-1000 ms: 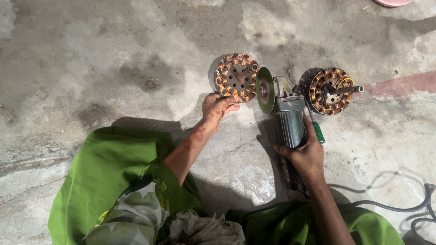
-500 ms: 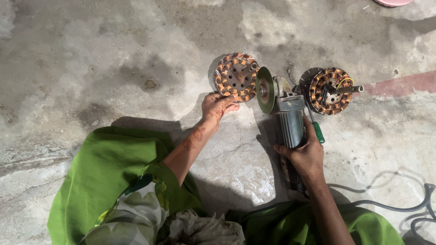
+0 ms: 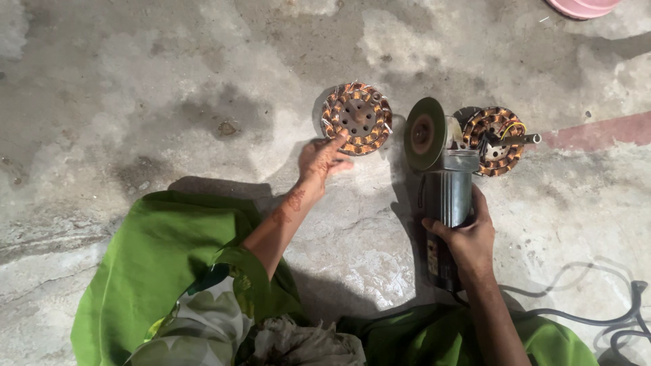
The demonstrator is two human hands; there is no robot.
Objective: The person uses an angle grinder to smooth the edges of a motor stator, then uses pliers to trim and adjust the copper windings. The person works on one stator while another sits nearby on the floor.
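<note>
Nearest the camera, green cloth (image 3: 156,271) covers the person's lap, and a grey power cord (image 3: 610,312) trails in loops over the concrete floor (image 3: 135,102) at the right.

The right hand (image 3: 468,240) is wrapped tight around the grey body of an angle grinder (image 3: 444,196), fingers closed on the housing. The tool lies pointing away from the person, and its disc (image 3: 424,133) stands on edge between the two wound parts. From this view it cannot be told whether the disc is turning.

The left hand (image 3: 322,157) rests with its fingers loosely spread, the fingertips touching the near rim of a round copper-wound stator (image 3: 357,118) that lies flat on the floor, just left of the disc. Nothing else steadies it. If the disc bites, the stator will likely spin or skid, since only fingertips pin it, and those fingers lie near the cutting edge with no glove.

A second copper-wound stator with a shaft (image 3: 498,139) lies just right of the grinder head, so close that a sideways kick of the tool could strike it or snag its loose wire. Sparks or copper bits could reach the loose green cloth, and the looped cord could catch a foot or drag.

Far off, at the top right, the edge of a pink basin (image 3: 583,7) shows.
</note>
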